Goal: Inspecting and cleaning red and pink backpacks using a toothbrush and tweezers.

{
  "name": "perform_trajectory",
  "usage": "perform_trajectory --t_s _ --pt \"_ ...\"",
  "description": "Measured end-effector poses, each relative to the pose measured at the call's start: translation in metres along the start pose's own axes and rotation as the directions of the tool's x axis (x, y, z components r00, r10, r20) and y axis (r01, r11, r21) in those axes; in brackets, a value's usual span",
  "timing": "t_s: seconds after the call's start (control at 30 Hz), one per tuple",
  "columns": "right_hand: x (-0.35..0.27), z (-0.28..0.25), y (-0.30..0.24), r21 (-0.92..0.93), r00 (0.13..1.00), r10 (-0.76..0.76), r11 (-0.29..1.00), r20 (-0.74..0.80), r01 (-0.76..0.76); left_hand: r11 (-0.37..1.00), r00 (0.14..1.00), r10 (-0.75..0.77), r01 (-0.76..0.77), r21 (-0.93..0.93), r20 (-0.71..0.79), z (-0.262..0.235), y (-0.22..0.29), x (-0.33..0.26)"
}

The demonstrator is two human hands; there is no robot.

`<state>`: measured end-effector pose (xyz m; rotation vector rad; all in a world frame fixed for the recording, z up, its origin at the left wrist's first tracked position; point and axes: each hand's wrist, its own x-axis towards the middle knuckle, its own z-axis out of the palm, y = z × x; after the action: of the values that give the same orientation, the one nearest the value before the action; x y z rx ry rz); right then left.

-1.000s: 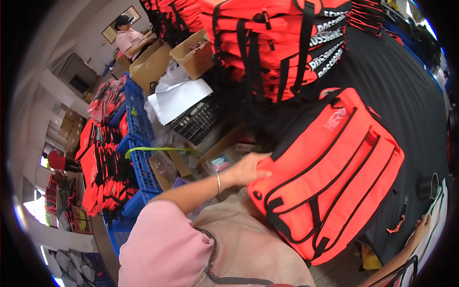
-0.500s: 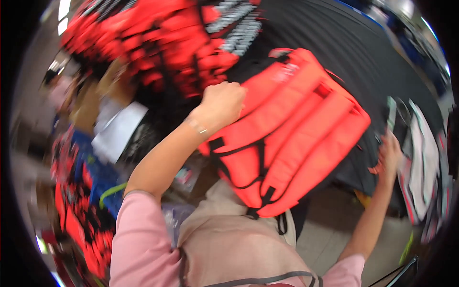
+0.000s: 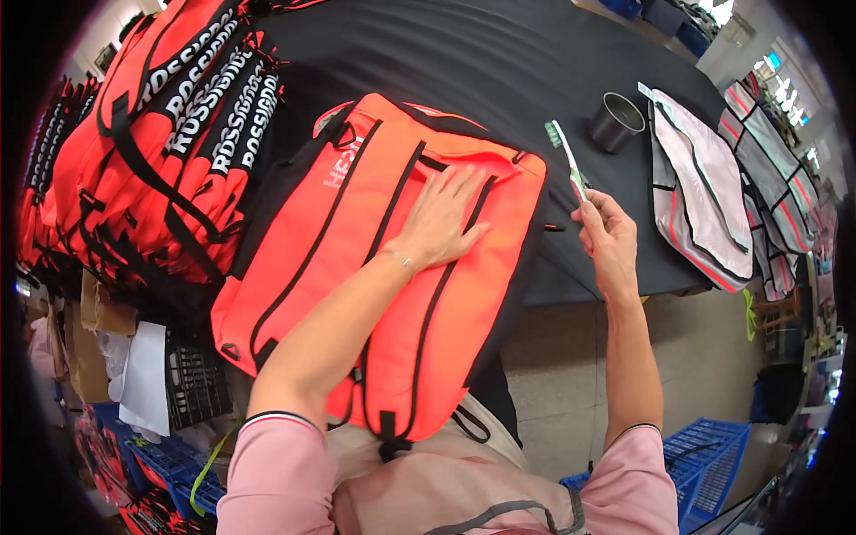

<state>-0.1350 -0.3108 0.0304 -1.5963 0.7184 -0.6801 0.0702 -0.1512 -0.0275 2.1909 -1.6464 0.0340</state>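
Okay, one orange-red backpack [image 3: 343, 259] under the left palm, one toothbrush [image 3: 568, 156] in the right.
Backpack's near end reaches the wearer's waist, far end rests on one black-covered table [image 3: 428, 62]; left forearm hides part of its middle. Left hand [image 3: 437, 218] lies flat on its upper half, fingers spread, grasping nothing. Right hand [image 3: 609, 234] pinches the brush handle, handle end hidden in the fingers; bristles up, just beyond the backpack's right edge, not touching it. One dark cup [image 3: 615, 125] past the brush. Left: pile of similar bags [image 3: 169, 169], cut off, can't count. Right: overlapping pink-grey pieces [image 3: 700, 174], count unclear.
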Motion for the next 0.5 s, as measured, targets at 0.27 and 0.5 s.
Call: perform_trajectory --t_s 0.27,0.5 --pt "-0.032 0.002 -0.012 -0.384 0.936 -0.287 0.856 0.206 0.347 0.992 0.995 0.103 -0.104 -0.077 -0.017 -0.009 0.016 -0.079" --pt "-0.008 0.047 -0.008 -0.737 0.761 -0.384 0.244 0.523 0.630 0.994 0.992 0.062 -0.072 -0.084 -0.114 -0.007 0.018 -0.083"
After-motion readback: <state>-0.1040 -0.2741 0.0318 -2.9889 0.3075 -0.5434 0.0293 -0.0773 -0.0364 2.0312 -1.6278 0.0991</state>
